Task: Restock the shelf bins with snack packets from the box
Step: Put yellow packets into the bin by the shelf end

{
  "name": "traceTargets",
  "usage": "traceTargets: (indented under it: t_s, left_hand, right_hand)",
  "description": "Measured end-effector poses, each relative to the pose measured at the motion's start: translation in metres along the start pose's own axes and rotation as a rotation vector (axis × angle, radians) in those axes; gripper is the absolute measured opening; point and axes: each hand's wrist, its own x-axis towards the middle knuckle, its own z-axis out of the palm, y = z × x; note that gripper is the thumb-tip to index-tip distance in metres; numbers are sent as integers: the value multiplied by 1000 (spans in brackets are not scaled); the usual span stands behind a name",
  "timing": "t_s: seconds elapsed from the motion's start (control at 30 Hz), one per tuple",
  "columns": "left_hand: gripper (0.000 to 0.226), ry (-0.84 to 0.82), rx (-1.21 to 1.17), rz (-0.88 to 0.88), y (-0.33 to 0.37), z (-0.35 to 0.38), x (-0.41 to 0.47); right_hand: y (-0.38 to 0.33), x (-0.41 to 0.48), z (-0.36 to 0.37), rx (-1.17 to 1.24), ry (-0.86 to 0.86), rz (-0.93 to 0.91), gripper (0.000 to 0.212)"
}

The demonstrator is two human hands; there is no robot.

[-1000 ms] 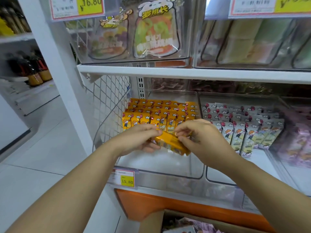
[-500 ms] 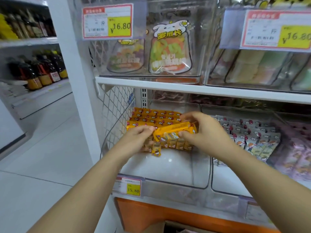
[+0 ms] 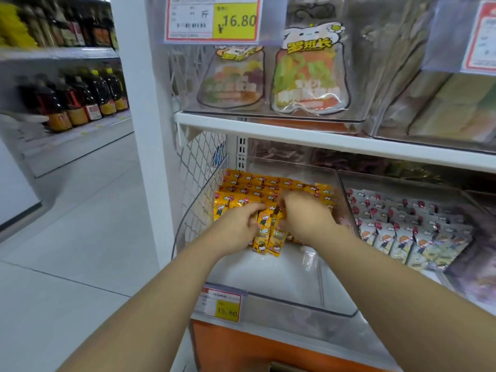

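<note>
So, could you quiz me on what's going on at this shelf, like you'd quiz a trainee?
1. True or false: the left hand and right hand both touch the orange packets.
2. Which price is on the tag at the front of their bin? A 16.80, B 15.80, C 12.50
3. What fills the next bin to the right?

Key: 1 true; 2 B; 3 grey packets.

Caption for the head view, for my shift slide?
Left hand and right hand hold yellow snack packets at the front of the rows in a clear shelf bin, beside grey packets.
</note>
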Motion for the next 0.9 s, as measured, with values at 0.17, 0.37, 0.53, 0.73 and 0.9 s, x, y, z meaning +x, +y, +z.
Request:
traceTargets:
  t_s: [0.17, 0.37, 0.53, 0.73, 0.9]
  left_hand:
    - [46, -46, -58, -33, -2, 2, 1]
    - [38, -17, -73, -15, 4, -3, -6]
    - [29, 207, -149, 88, 26, -3, -35]
    - [26, 381, -299, 248, 71, 26, -98]
    - [36, 254, -300, 228, 85, 75, -147]
  right_hand:
    - [0, 2, 2, 141, 81, 16, 41]
    - [4, -2, -4, 118, 76, -6, 39]
    - [8, -32, -22, 190, 116, -55, 36]
    - [19, -124, -28, 310, 310, -181, 21]
    - [50, -210, 1, 366, 316, -191, 17]
